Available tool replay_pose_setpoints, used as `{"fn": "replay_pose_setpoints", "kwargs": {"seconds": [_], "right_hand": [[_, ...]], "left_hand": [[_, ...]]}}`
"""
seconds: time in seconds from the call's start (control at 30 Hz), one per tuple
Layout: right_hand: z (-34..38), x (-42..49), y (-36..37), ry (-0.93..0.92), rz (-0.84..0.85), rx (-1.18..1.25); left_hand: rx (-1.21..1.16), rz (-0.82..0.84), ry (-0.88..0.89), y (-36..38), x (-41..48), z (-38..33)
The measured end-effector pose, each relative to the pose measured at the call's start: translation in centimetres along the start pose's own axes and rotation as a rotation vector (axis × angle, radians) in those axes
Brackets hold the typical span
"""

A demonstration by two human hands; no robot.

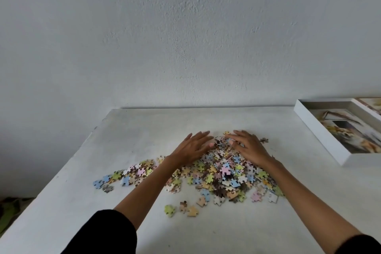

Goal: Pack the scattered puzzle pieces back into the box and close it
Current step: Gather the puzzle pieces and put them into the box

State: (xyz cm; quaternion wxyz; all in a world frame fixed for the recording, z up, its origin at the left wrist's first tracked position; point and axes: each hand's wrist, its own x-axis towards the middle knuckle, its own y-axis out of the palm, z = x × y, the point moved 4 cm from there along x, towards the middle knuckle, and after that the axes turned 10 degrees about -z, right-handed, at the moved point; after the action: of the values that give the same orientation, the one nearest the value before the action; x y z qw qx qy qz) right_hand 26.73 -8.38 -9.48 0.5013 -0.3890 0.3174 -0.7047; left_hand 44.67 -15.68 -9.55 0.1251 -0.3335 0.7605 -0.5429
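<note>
We see the white bench (144, 126) carrying an open box (329, 140) at its far right edge, well apart from the puzzle pieces (224, 171) heaped mid-bench. The left grip (193, 148) and right grip (249, 146) lie wide, fingers spread flat on the pile's far side, holding nothing.

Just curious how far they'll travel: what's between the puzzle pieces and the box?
Head view: only bare table, plus one stray piece, between the puzzle pieces and the box.
</note>
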Motion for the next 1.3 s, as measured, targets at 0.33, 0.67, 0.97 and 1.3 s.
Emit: {"fn": "replay_pose_setpoints", "kwargs": {"seconds": [0.33,0.67,0.97,1.3], "right_hand": [[2.2,-11.4,-1.4,0.056,-0.074,-0.183],[2.3,-10.6,0.9,0.113,-0.059,-0.251],[2.9,-10.7,-0.2,0.026,-0.090,-0.224],[3.2,-10.6,1.0,0.049,-0.057,-0.179]], "left_hand": [[0.096,-0.107,-0.051,0.0,-8.8,-4.9],[0.198,-0.097,-0.063,2.0,-7.8,-5.6],[0.185,-0.145,-0.065,1.5,-6.8,-4.1],[0.160,-0.164,-0.083,1.6,-6.5,-4.0]]}}
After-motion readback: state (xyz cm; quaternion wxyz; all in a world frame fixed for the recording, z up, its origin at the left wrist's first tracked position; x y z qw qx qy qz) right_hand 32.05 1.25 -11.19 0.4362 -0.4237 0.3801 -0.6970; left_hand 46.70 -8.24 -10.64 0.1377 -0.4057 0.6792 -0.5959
